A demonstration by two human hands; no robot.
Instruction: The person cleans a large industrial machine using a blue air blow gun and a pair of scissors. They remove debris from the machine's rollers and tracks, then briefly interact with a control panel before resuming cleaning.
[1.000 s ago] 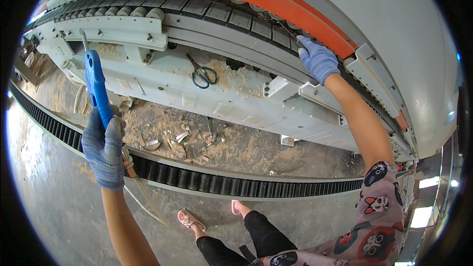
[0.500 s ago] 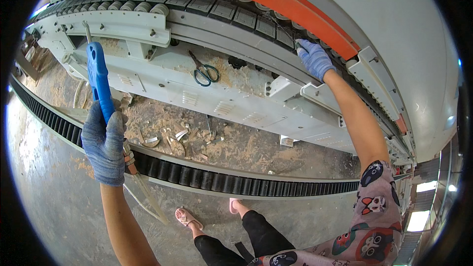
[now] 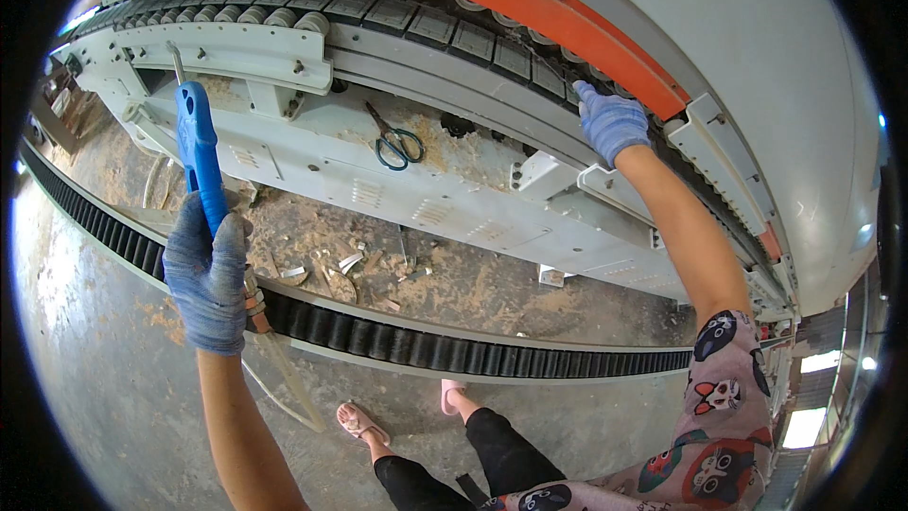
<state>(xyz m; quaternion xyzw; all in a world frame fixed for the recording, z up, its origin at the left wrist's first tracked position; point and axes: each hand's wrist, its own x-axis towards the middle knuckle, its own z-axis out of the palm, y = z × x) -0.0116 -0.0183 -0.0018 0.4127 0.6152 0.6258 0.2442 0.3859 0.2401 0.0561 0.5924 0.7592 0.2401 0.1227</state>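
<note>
My left hand [image 3: 206,284], in a grey-blue knit glove, is wrapped around the handle of a blue air blow gun [image 3: 198,137]. Its thin metal nozzle [image 3: 176,61] points up and away, and a pale hose [image 3: 288,383] with a metal fitting hangs below the hand. On the far right, my gloved right hand [image 3: 613,123] rests at the black chain track [image 3: 511,59] of a machine, just under an orange guard [image 3: 530,5]. Its fingers are drawn together; a thin dark line lies by the fingertips, but what they hold is too small to tell.
Dark-handled scissors [image 3: 398,146] lie on the machine's pale, dusty ledge [image 3: 331,128]. A roller conveyor rail [image 3: 397,341] curves across between me and the machine. Wood scraps [image 3: 336,279] and sawdust cover the floor behind it. White rollers [image 3: 281,17] line the track at left.
The blow gun and my left hand have shifted slightly right in the picture. My right hand stays at the track, its fingers a little lower. The whole view has moved slightly.
</note>
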